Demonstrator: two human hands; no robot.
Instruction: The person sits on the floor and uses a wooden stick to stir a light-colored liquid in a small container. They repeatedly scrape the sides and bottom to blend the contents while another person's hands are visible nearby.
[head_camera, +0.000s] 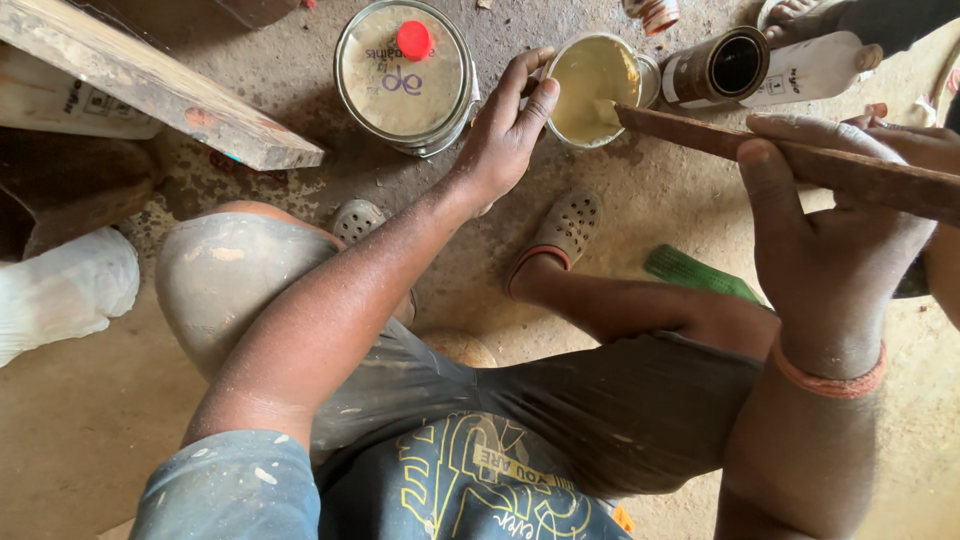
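Squatting over the dusty ground, the person steadies a small open tin of cream-coloured paste (592, 85) with the left hand (503, 135), whose fingers curl around the tin's near rim. The right hand (835, 215) is closed around a long brown wooden stick (800, 160), whose tip dips into the paste inside the tin. Just left of the tin stands a larger lidded can (405, 75) with a red cap, and an empty dark tin (722, 66) lies on its side to the right.
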